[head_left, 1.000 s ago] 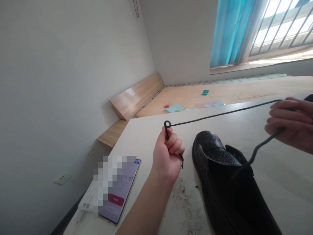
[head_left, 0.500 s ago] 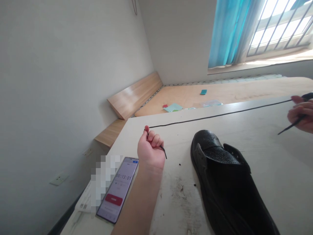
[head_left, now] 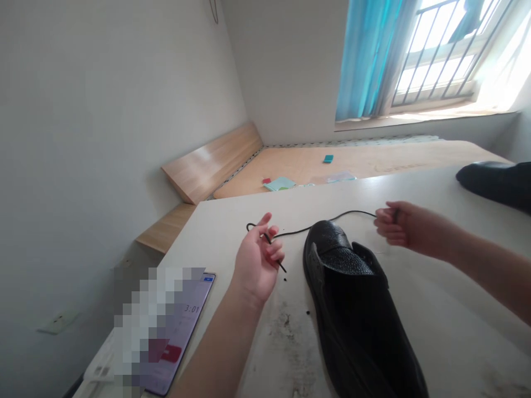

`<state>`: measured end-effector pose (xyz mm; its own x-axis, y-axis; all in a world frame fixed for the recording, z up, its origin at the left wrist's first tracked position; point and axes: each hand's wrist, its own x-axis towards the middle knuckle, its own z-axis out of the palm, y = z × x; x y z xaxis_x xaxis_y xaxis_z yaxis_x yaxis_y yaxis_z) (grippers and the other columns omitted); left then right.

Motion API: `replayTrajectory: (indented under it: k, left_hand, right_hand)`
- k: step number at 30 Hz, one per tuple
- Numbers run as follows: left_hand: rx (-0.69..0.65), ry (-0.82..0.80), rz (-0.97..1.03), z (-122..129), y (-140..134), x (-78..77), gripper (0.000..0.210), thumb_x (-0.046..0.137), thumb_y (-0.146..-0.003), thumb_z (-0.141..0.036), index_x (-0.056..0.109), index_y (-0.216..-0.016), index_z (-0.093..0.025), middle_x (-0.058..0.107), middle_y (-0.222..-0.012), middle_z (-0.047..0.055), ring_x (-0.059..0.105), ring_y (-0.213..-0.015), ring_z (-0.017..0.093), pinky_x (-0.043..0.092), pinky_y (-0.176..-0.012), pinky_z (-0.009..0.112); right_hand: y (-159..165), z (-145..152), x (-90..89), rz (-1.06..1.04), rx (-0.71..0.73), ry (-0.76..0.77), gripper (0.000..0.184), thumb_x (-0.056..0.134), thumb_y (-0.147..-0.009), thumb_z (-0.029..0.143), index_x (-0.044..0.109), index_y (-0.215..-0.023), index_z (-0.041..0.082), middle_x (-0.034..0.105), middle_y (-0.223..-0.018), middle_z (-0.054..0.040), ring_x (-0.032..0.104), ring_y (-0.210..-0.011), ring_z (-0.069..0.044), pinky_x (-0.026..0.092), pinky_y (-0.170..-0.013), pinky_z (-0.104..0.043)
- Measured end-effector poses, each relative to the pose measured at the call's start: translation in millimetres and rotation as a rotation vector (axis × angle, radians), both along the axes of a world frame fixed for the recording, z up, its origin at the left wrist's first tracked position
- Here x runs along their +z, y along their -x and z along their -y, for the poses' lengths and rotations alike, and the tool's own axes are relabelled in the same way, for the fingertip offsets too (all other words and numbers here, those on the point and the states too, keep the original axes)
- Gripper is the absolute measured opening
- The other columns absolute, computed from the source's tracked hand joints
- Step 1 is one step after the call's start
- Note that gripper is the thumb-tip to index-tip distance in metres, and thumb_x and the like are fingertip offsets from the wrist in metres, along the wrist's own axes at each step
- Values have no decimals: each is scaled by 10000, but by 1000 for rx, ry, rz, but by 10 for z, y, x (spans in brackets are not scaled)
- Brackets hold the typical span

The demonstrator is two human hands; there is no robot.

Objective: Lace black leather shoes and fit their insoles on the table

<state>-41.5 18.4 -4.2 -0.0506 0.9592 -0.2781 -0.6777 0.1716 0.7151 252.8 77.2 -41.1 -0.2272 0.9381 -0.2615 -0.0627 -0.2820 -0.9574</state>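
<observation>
My left hand point(head_left: 259, 260) is closed loosely round one end of a thin black shoelace point(head_left: 350, 212), with a small loop above the thumb and a tip sticking out below the fingers. The lace runs slack past the toe of a black leather shoe point(head_left: 332, 237) to my right hand point(head_left: 396, 224), whose fingers are curled round its other part. That shoe lies between my hands and nearer to me, its toe pointing away and its flaps spread, with no lace visible in it. Both hands are held above the white table point(head_left: 448, 265).
A second black shoe point(head_left: 498, 179) rests at the table's far right. On the left lies a phone point(head_left: 186, 326), partly pixelated. Dark smudges point(head_left: 286, 326) mark the tabletop. Beyond it, a wooden board point(head_left: 373, 160) holds a teal piece point(head_left: 328, 158) and plastic packets point(head_left: 280, 183).
My right hand has come in leftward and down toward the shoe. The lace, earlier pulled straight, now hangs slack. My left hand's fingers have loosened a little. The view has shifted right.
</observation>
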Motion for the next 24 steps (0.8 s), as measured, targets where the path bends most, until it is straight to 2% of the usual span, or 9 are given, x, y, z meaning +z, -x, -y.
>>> replayTrajectory:
  k: [3, 6, 8, 10, 14, 18, 20, 22, 24]
  left_hand:
    - [-154, -48, -165, 89, -175, -81, 225, 571, -786, -103, 681, -983, -102, 528, -708, -8, 347, -456, 45, 215, -399, 160]
    - [-235, -388, -729, 209, -283, -117, 110, 634, -812, -188, 724, -865, -151, 625, -840, 43, 540, -702, 121, 400, -603, 199]
    - [-264, -663, -1152, 281, -307, -112, 73, 653, -809, -241, 688, -816, -178, 643, -882, 47, 578, -851, 183, 427, -756, 269]
    - [-298, -808, -1388, 327, -303, -97, 97, 667, -788, -273, 626, -782, -186, 630, -847, 38, 577, -811, 197, 420, -733, 303]
    - [-354, -886, -1540, 345, -261, -80, 181, 631, -824, -327, 562, -721, -195, 608, -764, 17, 569, -701, 175, 413, -632, 291]
    - [-313, -918, -1611, 336, -227, -72, 138, 567, -866, -274, 596, -752, -202, 630, -696, 1, 599, -636, 157, 425, -588, 275]
    - [-325, -931, -1636, 338, -216, -56, 87, 593, -844, -264, 653, -885, -216, 650, -693, -7, 625, -626, 160, 450, -586, 275]
    - [-382, -946, -1667, 344, -209, -29, 279, 652, -797, -298, 670, -1070, -247, 685, -767, 3, 661, -673, 184, 490, -604, 293]
    - [-416, -943, -1713, 354, -214, 2, 437, 673, -759, -298, 647, -1195, -287, 700, -944, 34, 687, -771, 216, 533, -649, 330]
  right_hand:
    - [224, 116, -64, 67, 127, 37, 424, 339, -919, 443, 417, -593, 184, 317, -547, 21, 304, -494, -102, 239, -470, -251]
    - [331, 249, 13, 143, 151, 8, 407, 457, -921, 502, 494, -692, 167, 273, -561, 55, 224, -508, -83, 178, -477, -230]
    - [365, 329, 101, 186, 139, -18, 387, 512, -910, 542, 558, -826, 167, 267, -587, 67, 201, -523, -80, 161, -483, -227]
    - [390, 386, 174, 236, 146, -35, 411, 462, -932, 553, 590, -908, 163, 281, -608, 62, 220, -538, -84, 184, -493, -232]
    - [435, 428, 214, 293, 190, -9, 374, 398, -944, 446, 558, -775, 153, 297, -607, 46, 242, -549, -88, 190, -507, -249]
    - [450, 439, 197, 263, 219, -8, 328, 560, -868, 488, 535, -805, 167, 354, -649, 46, 288, -569, -80, 202, -525, -241]
    - [447, 445, 204, 222, 255, -24, 345, 642, -813, 500, 547, -883, 176, 380, -683, 48, 321, -586, -78, 233, -541, -235]
    - [439, 446, 218, 182, 269, -43, 383, 671, -786, 511, 542, -936, 182, 395, -708, 49, 348, -595, -74, 261, -551, -231]
    - [432, 439, 225, 158, 253, -65, 389, 680, -780, 495, 523, -953, 184, 418, -727, 49, 381, -609, -71, 285, -558, -224]
